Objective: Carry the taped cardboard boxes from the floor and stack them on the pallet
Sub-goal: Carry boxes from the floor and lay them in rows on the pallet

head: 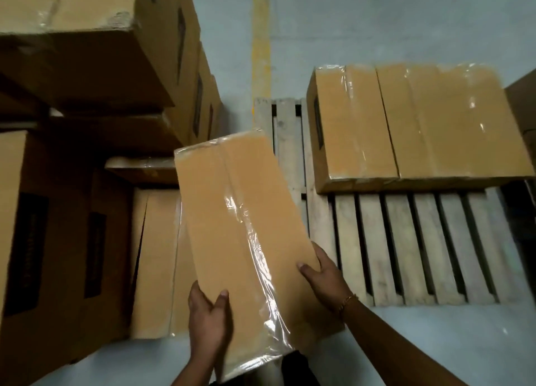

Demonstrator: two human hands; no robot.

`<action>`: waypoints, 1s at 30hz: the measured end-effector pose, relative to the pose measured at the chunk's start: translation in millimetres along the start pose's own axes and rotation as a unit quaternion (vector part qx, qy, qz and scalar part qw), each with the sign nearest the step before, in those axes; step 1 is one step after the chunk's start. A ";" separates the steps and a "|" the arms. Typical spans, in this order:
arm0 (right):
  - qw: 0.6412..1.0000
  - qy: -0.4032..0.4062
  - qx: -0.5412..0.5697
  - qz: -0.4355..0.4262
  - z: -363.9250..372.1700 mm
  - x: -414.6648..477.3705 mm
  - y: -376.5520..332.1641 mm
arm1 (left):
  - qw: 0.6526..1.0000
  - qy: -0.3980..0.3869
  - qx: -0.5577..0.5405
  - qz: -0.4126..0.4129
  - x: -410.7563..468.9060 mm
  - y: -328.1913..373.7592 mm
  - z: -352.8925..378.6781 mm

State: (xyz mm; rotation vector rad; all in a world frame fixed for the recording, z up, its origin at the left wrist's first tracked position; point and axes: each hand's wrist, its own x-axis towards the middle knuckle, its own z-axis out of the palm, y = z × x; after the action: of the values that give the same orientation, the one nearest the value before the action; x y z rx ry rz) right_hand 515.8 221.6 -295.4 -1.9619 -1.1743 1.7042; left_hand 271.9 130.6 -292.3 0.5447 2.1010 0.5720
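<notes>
Long brown taped cardboard box (240, 226) held in both hands
Left hand (207, 319) grips its near left edge, right hand (324, 278) its right edge, thumbs on top; it tilts in mid-air beside the grey slatted wooden pallet (406, 246) bearing two like boxes (406, 121)

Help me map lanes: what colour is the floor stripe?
The floor stripe is yellow; head view.

Dark printed labels (27, 252) on brown stacked cartons unreadable; brown carton (522, 107) at right edge cut off; wooden slatted pallet's (406, 249) far part hidden under boxes.
</notes>
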 end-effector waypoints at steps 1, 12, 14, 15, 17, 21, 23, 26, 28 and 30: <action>1.000 -0.003 -0.011 -0.002 -14.1 8.0 2.0 | 1.000 0.003 -0.008 -0.006 -4.4 4.2 15.8; 0.999 0.012 -0.018 0.042 -82.6 49.2 57.6 | 0.999 -0.035 0.022 -0.023 14.5 40.4 107.4; 0.999 0.017 -0.006 0.045 -84.2 64.4 57.2 | 0.999 -0.036 0.024 -0.010 26.9 53.5 112.3; 0.999 0.020 -0.003 0.046 -84.5 75.0 58.0 | 0.999 -0.038 0.024 -0.003 36.2 60.1 115.4; 0.999 0.034 0.009 0.038 -84.8 99.0 58.2 | 0.998 -0.048 0.025 0.017 59.2 72.9 124.1; 0.998 0.062 0.031 0.012 -84.3 152.5 57.4 | 0.996 -0.053 0.037 0.064 113.4 88.4 151.0; 0.997 0.074 0.037 -0.003 -83.9 185.9 55.4 | 0.995 -0.054 0.036 0.079 148.1 91.9 168.4; 0.994 0.102 0.030 -0.039 -82.3 240.4 55.1 | 0.992 -0.060 0.027 0.104 203.2 93.3 198.2; 0.990 0.125 0.009 -0.064 -81.4 274.6 56.3 | 0.991 -0.058 0.023 0.117 235.7 92.9 216.7; 0.985 0.148 -0.011 -0.084 -81.6 305.3 59.1 | 0.989 -0.057 0.017 0.135 264.2 90.2 232.8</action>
State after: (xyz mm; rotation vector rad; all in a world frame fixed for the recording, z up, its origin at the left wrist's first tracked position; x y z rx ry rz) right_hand 604.2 429.4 -524.2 -1.9812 -1.2128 1.2691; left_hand 341.3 398.8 -527.7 0.8702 1.9454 0.6415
